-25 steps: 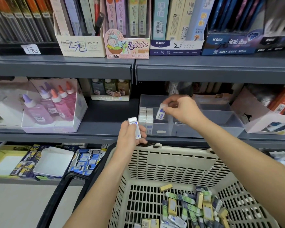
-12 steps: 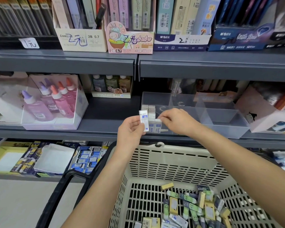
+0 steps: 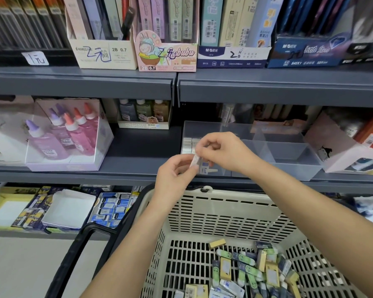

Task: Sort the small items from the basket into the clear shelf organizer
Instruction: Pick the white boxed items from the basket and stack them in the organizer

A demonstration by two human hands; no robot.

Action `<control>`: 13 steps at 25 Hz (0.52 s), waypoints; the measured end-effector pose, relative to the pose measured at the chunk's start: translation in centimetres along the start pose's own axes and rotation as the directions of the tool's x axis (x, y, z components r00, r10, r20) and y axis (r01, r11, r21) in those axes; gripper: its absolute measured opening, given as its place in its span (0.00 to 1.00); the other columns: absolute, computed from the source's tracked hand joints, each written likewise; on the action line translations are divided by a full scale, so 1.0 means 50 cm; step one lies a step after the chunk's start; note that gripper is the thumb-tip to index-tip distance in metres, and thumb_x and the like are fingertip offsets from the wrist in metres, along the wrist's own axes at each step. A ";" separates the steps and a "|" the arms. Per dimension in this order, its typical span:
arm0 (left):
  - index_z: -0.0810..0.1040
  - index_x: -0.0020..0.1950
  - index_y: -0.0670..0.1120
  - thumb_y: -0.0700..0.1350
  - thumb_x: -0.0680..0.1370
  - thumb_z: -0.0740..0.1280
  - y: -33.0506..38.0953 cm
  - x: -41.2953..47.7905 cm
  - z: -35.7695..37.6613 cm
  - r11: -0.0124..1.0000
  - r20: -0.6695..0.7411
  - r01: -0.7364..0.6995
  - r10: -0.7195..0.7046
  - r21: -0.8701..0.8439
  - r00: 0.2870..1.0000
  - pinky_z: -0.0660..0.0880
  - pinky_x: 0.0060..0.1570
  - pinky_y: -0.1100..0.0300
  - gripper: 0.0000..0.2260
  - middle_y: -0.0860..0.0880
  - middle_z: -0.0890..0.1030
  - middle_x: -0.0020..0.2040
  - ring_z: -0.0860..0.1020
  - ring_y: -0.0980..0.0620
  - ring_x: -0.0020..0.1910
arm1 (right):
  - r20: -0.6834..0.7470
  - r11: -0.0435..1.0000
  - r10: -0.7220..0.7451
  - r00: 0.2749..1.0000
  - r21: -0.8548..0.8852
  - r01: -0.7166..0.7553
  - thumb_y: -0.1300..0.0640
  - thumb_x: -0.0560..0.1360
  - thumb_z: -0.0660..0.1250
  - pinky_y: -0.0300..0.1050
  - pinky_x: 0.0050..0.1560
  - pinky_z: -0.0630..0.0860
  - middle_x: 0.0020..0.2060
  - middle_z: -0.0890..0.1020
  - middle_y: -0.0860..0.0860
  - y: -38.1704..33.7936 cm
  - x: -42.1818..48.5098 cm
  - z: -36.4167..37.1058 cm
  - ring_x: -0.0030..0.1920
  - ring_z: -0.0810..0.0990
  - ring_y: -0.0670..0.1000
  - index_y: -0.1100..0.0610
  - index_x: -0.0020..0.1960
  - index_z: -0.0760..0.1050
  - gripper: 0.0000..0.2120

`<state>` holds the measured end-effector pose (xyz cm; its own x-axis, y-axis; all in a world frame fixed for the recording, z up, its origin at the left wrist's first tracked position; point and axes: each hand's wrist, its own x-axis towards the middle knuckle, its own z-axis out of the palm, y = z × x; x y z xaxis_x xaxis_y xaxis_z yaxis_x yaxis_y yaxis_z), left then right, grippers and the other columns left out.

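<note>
1. The left hand (image 3: 177, 174) pinches a small white eraser (image 3: 195, 161) between thumb and fingertips.
2. The eraser is blurred. Its long axis is nearly upright, top leaning slightly right. It is just before the left front compartment of the clear organizer (image 3: 289, 168), above the basket (image 3: 224, 214).
3. The right hand (image 3: 223, 151), fingers curled, meets the eraser's top; whether it grips, I cannot tell.

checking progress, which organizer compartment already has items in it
The leftmost compartment of the clear organizer: white items stand stacked there; compartments to its right show none.
</note>
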<state>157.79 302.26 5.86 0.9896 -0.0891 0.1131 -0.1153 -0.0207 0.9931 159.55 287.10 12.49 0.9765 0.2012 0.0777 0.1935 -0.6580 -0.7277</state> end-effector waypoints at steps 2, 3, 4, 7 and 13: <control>0.78 0.51 0.52 0.40 0.74 0.70 -0.001 0.003 -0.001 1.000 -0.014 0.001 -0.001 0.012 1.000 0.77 0.52 0.62 0.10 0.53 0.82 0.50 0.81 0.56 0.49 | 0.023 0.997 0.013 1.000 0.079 -0.015 0.59 0.73 0.67 0.43 0.47 0.79 0.35 0.84 0.53 0.001 0.000 -0.012 0.37 0.83 0.50 0.50 0.45 0.78 0.05; 0.78 0.51 0.52 0.39 0.74 0.70 -0.002 0.005 -0.001 1.000 -0.013 0.005 -0.005 0.030 1.000 0.77 0.52 0.62 0.10 0.53 0.82 0.49 0.81 0.55 0.49 | 0.031 0.995 0.032 0.999 0.096 -0.035 0.62 0.72 0.66 0.40 0.46 0.78 0.35 0.84 0.53 0.004 0.000 -0.016 0.38 0.83 0.48 0.51 0.47 0.77 0.07; 0.77 0.49 0.52 0.38 0.74 0.70 -0.003 0.005 0.001 0.999 -0.009 0.007 -0.007 0.051 1.000 0.77 0.51 0.61 0.10 0.53 0.82 0.48 0.80 0.55 0.48 | 0.037 0.994 0.061 0.997 0.092 -0.064 0.63 0.71 0.66 0.38 0.44 0.76 0.35 0.84 0.52 0.007 0.000 -0.019 0.37 0.83 0.45 0.52 0.46 0.77 0.08; 0.77 0.46 0.53 0.37 0.74 0.69 -0.004 0.003 0.003 0.990 -0.053 -0.009 0.016 0.139 0.998 0.77 0.49 0.63 0.10 0.55 0.81 0.46 0.80 0.58 0.46 | 0.040 0.988 0.142 0.989 0.055 -0.145 0.63 0.70 0.67 0.34 0.34 0.74 0.32 0.85 0.50 0.016 0.001 -0.027 0.35 0.82 0.42 0.52 0.39 0.79 0.07; 0.71 0.64 0.51 0.43 0.75 0.68 -0.020 0.017 -0.021 0.927 -0.149 0.038 0.019 0.372 0.989 0.70 0.52 0.70 0.18 0.60 0.73 0.56 0.73 0.65 0.53 | -0.271 0.969 0.068 0.960 -0.212 -0.128 0.50 0.72 0.68 0.38 0.39 0.76 0.31 0.79 0.42 0.042 0.029 -0.056 0.37 0.79 0.44 0.47 0.40 0.79 0.03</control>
<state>158.82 303.24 4.98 0.9890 0.0596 0.1353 -0.1013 -0.3934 0.9138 161.62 283.99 12.98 0.9765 -0.0477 0.2100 0.0827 -0.8171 -0.5705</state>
